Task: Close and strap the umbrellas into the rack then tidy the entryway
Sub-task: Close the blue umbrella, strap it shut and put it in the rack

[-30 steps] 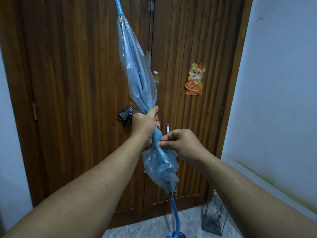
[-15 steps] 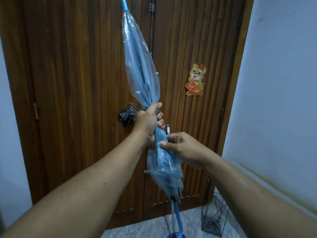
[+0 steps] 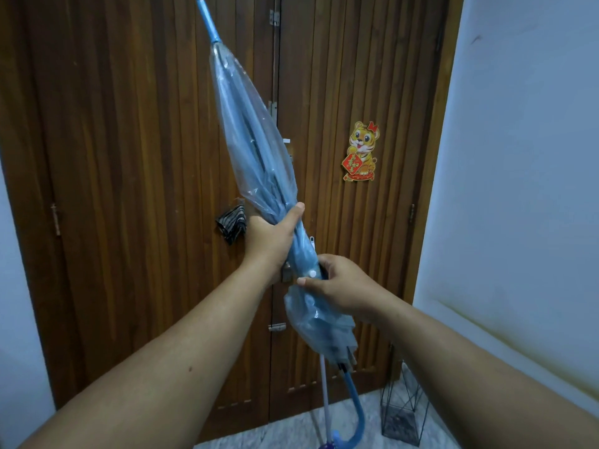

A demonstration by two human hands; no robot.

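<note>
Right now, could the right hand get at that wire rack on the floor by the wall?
Probably not at once. The right hand is busy gripping the blue umbrella at its strap, and the wire rack stands low by the wall, well below it. Nothing blocks the way; the person would likely have to let go and bend.

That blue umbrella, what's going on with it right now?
A person holds the closed, see-through blue umbrella tip-up before a wooden door. The left hand grips the gathered canopy, while the right hand pinches the strap by its white snap. A wire rack stands on the floor at lower right.
</note>
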